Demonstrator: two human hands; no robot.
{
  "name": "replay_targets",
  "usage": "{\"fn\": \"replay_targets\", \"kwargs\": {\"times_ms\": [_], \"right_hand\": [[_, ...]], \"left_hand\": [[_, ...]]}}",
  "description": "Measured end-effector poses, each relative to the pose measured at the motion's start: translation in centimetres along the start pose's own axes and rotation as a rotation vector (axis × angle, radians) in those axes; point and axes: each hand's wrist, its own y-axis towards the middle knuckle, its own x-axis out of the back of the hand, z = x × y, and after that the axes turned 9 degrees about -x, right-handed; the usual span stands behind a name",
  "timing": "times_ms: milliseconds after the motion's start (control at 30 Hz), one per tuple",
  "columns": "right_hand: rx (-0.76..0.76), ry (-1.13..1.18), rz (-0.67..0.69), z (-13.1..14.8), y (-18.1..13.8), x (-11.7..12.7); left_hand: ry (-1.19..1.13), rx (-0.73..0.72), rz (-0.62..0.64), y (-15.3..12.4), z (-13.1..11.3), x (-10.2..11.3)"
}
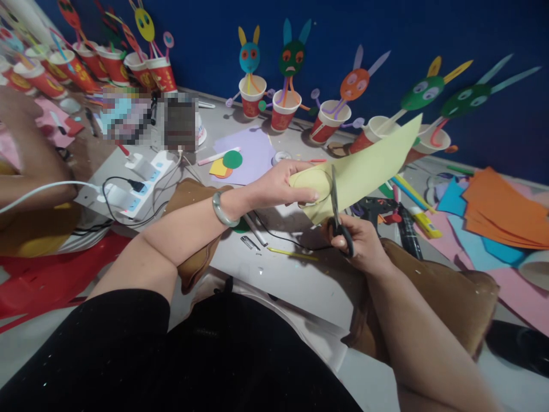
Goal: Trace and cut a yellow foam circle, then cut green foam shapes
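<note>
Scissors (335, 197) at a pale yellow sheet (373, 166), right of the frame's centre

The left hand (291, 183) pinches the sheet by its left end, thumb on top and the other fingers closed against it; a round outline is drawn on the paper there. The right hand (362, 243), just below and to the right, is curled round the dark handles of the scissors, whose blades point up the frame across the sheet, beside the outline. How far the blades are parted, I cannot tell. A pale bracelet (223, 209) circles the left wrist.

Below the hands, a thin yellow stick (294, 253) lies on the desk (295, 286). Left of the sheet, towards the upper centre, a green disc (232, 159) rests on lilac paper (253, 143). A black glue gun (377, 207) lies right of the scissors, and orange sheets (508, 209) are piled at the right edge.

Along the top, red paper cups (251, 100) hold long-eared figures (249, 57). At left are a power strip (149, 187) and another person's arm (34, 143).
</note>
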Motion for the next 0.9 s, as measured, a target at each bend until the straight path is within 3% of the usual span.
{"fn": "replay_targets", "kwargs": {"times_ms": [633, 900], "right_hand": [[-0.003, 0.02, -0.009, 0.03, -0.04, 0.18], [-0.031, -0.027, 0.022, 0.39, -0.1, 0.17]], "left_hand": [[0.0, 0.039, -0.045, 0.05, -0.88, -0.19], [0.02, 0.023, -0.004, 0.11, -0.63, -0.16]]}}
